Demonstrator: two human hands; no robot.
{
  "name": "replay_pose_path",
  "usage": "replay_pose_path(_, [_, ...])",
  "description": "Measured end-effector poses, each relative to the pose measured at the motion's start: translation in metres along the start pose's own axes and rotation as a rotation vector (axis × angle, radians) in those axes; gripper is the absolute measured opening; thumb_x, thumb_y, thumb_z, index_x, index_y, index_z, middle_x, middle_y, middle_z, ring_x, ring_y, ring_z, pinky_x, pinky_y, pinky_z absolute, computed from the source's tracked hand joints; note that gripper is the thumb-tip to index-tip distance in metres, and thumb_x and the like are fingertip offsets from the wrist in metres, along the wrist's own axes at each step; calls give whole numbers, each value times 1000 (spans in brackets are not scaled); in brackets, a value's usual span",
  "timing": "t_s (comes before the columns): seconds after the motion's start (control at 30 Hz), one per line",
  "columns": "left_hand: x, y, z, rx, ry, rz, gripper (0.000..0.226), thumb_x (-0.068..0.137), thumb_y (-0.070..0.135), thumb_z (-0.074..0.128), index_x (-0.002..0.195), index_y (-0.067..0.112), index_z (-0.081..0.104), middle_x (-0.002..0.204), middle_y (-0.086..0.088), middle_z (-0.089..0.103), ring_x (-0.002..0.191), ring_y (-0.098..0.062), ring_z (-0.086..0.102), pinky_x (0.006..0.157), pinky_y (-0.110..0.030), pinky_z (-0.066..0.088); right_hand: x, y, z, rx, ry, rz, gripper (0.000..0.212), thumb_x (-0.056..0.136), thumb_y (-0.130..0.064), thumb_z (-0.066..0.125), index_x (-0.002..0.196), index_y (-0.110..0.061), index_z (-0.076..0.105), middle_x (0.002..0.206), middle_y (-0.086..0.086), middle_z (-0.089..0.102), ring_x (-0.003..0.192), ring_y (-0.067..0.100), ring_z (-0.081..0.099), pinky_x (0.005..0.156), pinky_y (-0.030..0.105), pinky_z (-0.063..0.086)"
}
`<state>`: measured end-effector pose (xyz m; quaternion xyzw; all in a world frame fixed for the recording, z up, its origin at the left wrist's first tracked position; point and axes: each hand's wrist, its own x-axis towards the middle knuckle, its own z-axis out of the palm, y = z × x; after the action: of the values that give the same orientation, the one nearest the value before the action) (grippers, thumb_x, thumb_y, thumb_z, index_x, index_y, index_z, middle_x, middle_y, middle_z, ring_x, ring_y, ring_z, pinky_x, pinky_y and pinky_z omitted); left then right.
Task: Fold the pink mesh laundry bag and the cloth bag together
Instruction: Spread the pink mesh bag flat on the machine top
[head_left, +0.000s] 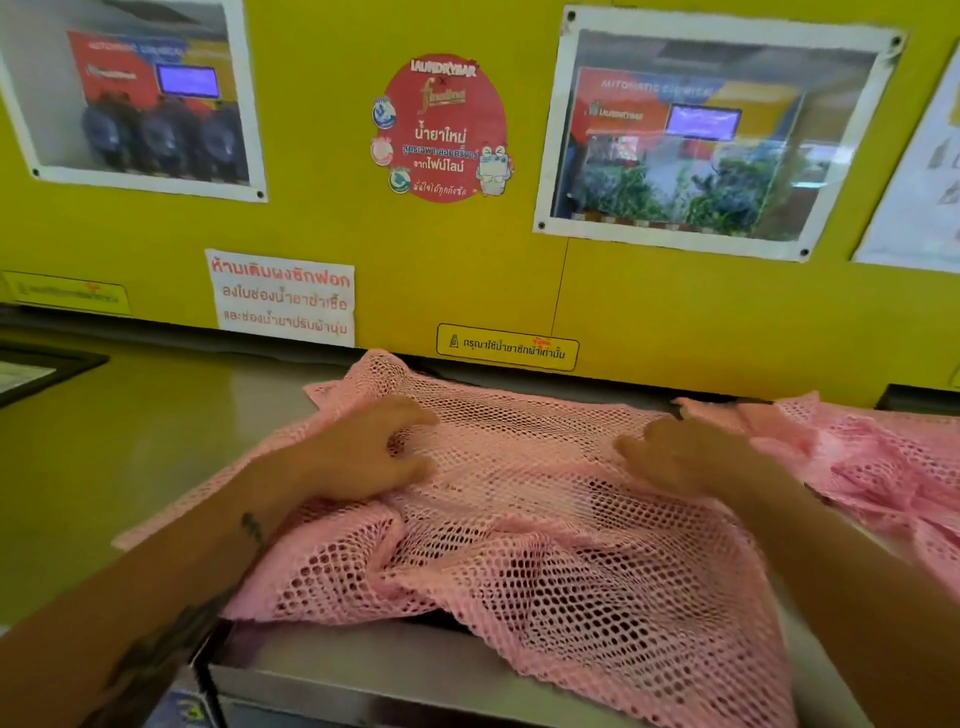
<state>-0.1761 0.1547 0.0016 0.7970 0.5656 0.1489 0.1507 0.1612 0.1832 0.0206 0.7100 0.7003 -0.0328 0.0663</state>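
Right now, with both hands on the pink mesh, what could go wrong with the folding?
1. The pink mesh bag hangs over the front edge of the metal counter; a pull may drag it off.
2. It lies wrinkled and bunched near the left hand, so a fold could come out uneven.
3. Fingers of the right hand may catch in the open holes.
4. I cannot clearly see the cloth bag, so it may get left out.

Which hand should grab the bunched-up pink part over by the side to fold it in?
Probably the right hand. It rests on the pink mesh laundry bag right beside the crumpled pink netting at the right edge. The left hand lies on the far side and would have to cross over.
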Motion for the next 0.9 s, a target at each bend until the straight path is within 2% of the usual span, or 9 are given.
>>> replay_pose_path(0.07, [-5,-2,-10,-32,158,7,50,90,40,63,137,34,49,152,1,39,137,-15,36,116,-34,25,-13,-13,3,85,108,-65,89,78,-74,8,146,-27,38,157,7,39,140,31,38,112,57,30])
replay_pose_path(0.13, [-17,-4,-16,-22,181,-53,48,90,49,58,135,39,47,152,3,38,138,-16,35,116,-41,29,-31,-26,14,213,70,-246,80,81,-78,16,150,-39,24,162,2,27,146,28,30,115,61,24])
replay_pose_path(0.3, [-54,-15,2,166,-169,-215,98,66,94,25,151,48,9,165,-2,2,150,-29,10,119,-57,16,-33,-33,21,118,-222,-300,91,73,-84,33,152,-51,0,167,-3,-7,154,27,-1,119,62,8])
replay_pose_path(0.43, [-61,-40,1,-4,199,-218,97,58,85,45,145,44,36,162,-4,15,147,-28,16,119,-52,20,-37,-46,5,42,-55,-328,87,85,-57,55,155,-41,6,168,1,-2,153,26,2,120,63,5])
replay_pose_path(0.53, [-71,-52,-5,11,238,-276,90,64,79,46,144,37,40,157,-5,23,141,-28,29,115,-46,28,-71,-79,2,199,90,-564,79,83,-66,45,152,-45,13,166,-6,8,152,18,8,121,61,7])
replay_pose_path(0.63, [-77,-59,-7,12,199,-398,87,72,74,43,148,32,34,155,-8,33,135,-30,40,112,-44,33,-92,-109,14,192,-53,-725,89,72,-92,25,150,-53,7,166,-9,2,152,13,1,121,60,3])
replay_pose_path(0.7, [-77,-58,-10,26,267,-455,88,70,71,45,147,30,36,152,-10,41,135,-32,42,112,-47,34,-87,-115,22,113,-144,-731,83,80,-82,39,151,-52,6,167,-6,-3,153,17,-4,121,58,2])
replay_pose_path(0.8, [-79,-54,-15,-26,296,-461,73,79,49,70,144,30,43,146,-8,50,127,-27,50,106,-37,40,-73,-105,10,40,-190,-786,87,82,-56,67,153,-42,19,160,8,23,145,30,26,117,46,27])
replay_pose_path(0.9, [-87,-46,-23,-149,243,-461,61,82,44,72,138,29,52,133,-7,58,112,-22,57,92,-29,40,-62,-95,1,-57,-189,-779,80,88,-35,68,154,-30,24,147,15,38,131,36,43,106,43,39])
